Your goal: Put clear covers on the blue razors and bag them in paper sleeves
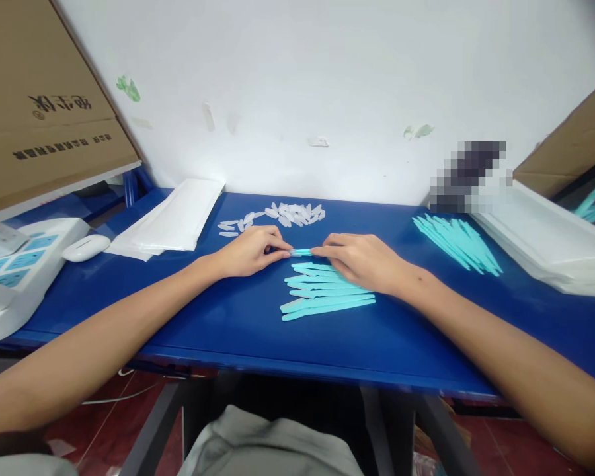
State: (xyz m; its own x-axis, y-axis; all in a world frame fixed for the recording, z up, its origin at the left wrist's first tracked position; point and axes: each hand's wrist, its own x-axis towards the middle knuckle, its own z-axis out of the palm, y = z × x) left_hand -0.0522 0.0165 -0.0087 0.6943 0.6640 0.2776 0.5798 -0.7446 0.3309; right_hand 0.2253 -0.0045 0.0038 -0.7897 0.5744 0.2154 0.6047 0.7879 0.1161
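Note:
Over the middle of the blue table, my left hand pinches the tip end of a turquoise eyebrow razor, where a clear cap seems to sit between thumb and fingers. My right hand grips the same razor from its other end, most of the handle hidden under the fingers. Just below lies a row of turquoise eyebrow razors, side by side with blade ends to the left, partly covered by my right hand. Behind my left hand is a loose pile of translucent white caps.
Another heap of turquoise razors lies on the right of the table. White plastic sleeves are at the left, with a white earbud case nearby. More white packaging stands far right. A cardboard box rises at the upper left.

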